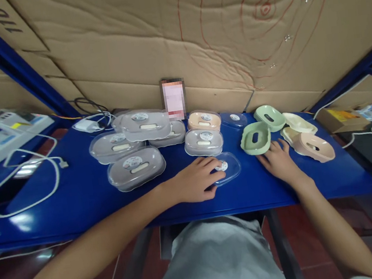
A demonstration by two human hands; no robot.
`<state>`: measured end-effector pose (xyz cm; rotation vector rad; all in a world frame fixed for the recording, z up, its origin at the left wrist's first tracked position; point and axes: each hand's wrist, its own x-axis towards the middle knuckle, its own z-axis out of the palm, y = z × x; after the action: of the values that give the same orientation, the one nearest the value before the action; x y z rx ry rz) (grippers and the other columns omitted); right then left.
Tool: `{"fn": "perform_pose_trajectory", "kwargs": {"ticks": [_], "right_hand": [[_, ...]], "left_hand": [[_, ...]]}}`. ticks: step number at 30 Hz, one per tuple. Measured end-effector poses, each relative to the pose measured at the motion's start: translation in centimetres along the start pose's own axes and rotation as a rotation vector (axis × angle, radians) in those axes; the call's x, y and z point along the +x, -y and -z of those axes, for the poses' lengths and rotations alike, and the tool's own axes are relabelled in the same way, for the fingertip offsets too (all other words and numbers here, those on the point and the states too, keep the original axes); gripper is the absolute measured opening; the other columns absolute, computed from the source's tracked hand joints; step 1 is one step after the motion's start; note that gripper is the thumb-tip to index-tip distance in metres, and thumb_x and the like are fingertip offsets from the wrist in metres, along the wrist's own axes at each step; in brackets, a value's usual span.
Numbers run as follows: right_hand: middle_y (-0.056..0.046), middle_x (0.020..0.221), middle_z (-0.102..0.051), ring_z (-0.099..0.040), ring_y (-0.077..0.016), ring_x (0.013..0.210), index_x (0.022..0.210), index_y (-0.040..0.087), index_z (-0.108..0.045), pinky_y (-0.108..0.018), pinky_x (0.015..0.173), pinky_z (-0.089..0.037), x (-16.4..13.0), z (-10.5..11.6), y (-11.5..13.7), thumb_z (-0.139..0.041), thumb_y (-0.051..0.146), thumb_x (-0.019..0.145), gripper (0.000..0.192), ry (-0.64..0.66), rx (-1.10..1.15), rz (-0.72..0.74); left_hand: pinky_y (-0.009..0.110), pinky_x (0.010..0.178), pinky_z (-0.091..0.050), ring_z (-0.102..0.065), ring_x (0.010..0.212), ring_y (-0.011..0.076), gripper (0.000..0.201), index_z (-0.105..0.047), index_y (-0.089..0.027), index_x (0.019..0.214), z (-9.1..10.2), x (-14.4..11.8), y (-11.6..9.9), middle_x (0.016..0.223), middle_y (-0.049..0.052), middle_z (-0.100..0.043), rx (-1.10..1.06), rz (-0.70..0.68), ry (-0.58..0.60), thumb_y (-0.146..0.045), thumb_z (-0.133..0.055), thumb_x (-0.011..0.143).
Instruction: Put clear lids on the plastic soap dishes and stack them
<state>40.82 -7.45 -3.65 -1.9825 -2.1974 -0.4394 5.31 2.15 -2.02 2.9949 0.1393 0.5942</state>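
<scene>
My left hand [198, 180] is at the near middle of the table, its curved fingers and thumb on a clear plastic lid [232, 166] with a round label. My right hand [280, 162] has its fingers and thumb at the near right edge of a green soap dish [255, 138], which has an oval slot in its base. Part of that grip is hidden by the dish. Another green soap dish [269, 117] sits just behind. To the right are a cream dish [299, 122] and a peach dish [318, 146], overlapping. A second clear lid [235, 119] lies farther back.
Several grey lidded soap boxes [137, 168] are grouped on the left, some stacked. A peach lidded box [204, 120] and a pale grey one [203, 143] stand mid-table. A blurred upright screen [174, 98] leans on the cardboard wall [124, 42]. White cables [57, 187] trail at left.
</scene>
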Motion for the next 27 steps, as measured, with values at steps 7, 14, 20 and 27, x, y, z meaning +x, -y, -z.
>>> {"fn": "perform_pose_trajectory", "kwargs": {"ticks": [7,14,20,27], "right_hand": [[-0.019,0.146,-0.066,-0.062,-0.0368,0.135,0.158,0.02,-0.05,-0.054,0.11,-0.05,-1.5,1.9,2.7,-0.049,0.045,0.108,0.056,-0.167,0.243,-0.041],[-0.014,0.165,-0.053,-0.05,-0.0317,0.153,0.163,0.029,-0.045,-0.056,0.123,-0.041,1.1,3.5,7.8,-0.048,0.035,0.111,0.053,-0.159,0.34,0.151],[-0.011,0.147,-0.071,-0.067,-0.0281,0.132,0.155,0.027,-0.057,-0.05,0.114,-0.045,1.3,3.6,9.0,-0.045,0.034,0.113,0.045,-0.091,0.258,0.14],[-0.012,0.13,-0.078,-0.074,-0.0326,0.116,0.145,0.025,-0.067,-0.051,0.099,-0.05,-5.1,4.1,7.6,-0.049,0.032,0.111,0.038,-0.128,0.101,-0.103]], "left_hand": [[0.051,0.109,-0.05,-0.063,0.127,0.0348,0.033,-0.07,-0.016,0.127,-0.3,0.1,0.2,0.137,0.017,-0.068,0.007,-0.042,-0.037,-0.022,-0.067,0.095],[0.052,0.112,-0.05,-0.062,0.13,0.0347,0.047,-0.064,-0.018,0.143,-0.7,0.0,0.3,0.141,0.018,-0.065,0.012,-0.03,-0.015,-0.026,-0.067,0.097],[0.052,0.113,-0.048,-0.061,0.132,0.035,0.042,-0.068,-0.018,0.138,-0.6,-0.1,0.3,0.141,0.018,-0.065,0.019,-0.049,-0.04,-0.024,-0.068,0.097],[0.041,0.094,-0.052,-0.066,0.109,0.0287,0.026,-0.069,-0.018,0.129,-1.5,0.7,-1.2,0.124,0.014,-0.068,0.159,0.07,-0.027,-0.024,-0.063,0.104]]}}
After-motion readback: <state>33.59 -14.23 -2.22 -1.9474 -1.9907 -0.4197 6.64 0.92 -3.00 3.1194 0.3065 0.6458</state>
